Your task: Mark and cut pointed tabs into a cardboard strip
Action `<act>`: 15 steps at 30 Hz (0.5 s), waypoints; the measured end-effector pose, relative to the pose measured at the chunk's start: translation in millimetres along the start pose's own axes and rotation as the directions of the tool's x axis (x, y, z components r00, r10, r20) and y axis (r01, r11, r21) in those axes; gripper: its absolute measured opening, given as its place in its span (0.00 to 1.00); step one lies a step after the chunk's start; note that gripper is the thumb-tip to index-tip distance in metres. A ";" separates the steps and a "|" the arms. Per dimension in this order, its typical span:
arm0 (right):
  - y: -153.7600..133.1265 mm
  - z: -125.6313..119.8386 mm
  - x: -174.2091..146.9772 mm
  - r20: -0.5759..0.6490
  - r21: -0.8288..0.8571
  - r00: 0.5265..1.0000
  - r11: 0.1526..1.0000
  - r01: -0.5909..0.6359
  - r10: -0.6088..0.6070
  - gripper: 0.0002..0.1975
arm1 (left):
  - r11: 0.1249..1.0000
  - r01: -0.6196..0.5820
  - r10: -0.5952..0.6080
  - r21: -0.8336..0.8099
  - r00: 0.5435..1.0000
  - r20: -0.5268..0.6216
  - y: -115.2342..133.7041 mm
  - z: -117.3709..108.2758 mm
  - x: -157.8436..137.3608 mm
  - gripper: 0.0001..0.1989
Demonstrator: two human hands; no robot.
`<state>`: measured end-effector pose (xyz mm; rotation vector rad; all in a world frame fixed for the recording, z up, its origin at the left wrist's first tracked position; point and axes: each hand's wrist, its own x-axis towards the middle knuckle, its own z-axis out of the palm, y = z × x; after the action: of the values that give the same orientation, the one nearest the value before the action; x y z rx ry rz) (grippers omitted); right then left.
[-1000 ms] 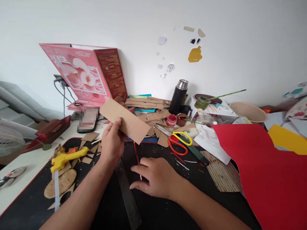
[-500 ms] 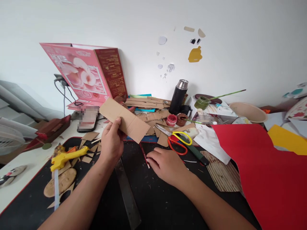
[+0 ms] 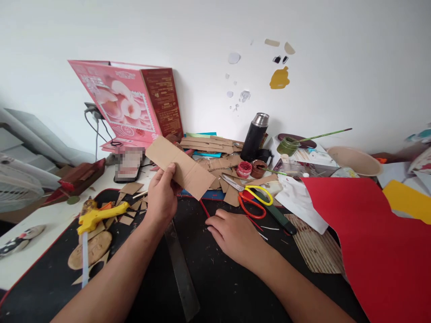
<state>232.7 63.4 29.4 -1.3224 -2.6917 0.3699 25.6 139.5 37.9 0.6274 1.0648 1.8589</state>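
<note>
My left hand [image 3: 163, 190] is closed on a rectangular piece of cardboard [image 3: 182, 167], thumb on its near face, holding it tilted above the desk. A crease runs across the piece near its right end. My right hand [image 3: 232, 233] rests low over the black mat, fingertips closed at a thin red pencil [image 3: 204, 208]. The pencil's upper end goes behind the cardboard; its lower end is hidden by the fingers. Between my forearms lies a metal ruler [image 3: 182, 273]. Scissors [image 3: 254, 197] with yellow and red handles lie beyond my right hand, beside a dark green-handled tool [image 3: 279, 217].
A yellow glue gun [image 3: 99, 215] and cardboard scraps lie left. Behind are a phone [image 3: 129, 165], a pink box [image 3: 124, 103], a black flask [image 3: 255, 137] and paint jars [image 3: 244, 169]. At right are red paper [image 3: 367, 242] and a corrugated piece [image 3: 318, 244].
The view has shifted slightly, moving the scene to the right. My right fingers now cover the pencil's lower end, which showed before. My left hand keeps hold of the cardboard.
</note>
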 end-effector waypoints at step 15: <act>-2.5 4.7 -6.4 -0.158 0.080 0.978 0.986 0.147 -0.133 0.12 | 1.000 -0.004 0.004 -0.007 1.000 0.023 1.5 2.5 -1.4 0.24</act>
<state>233.7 56.1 25.6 -1.0826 -2.5889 0.3565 27.5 138.9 40.4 0.6457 1.0424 1.8544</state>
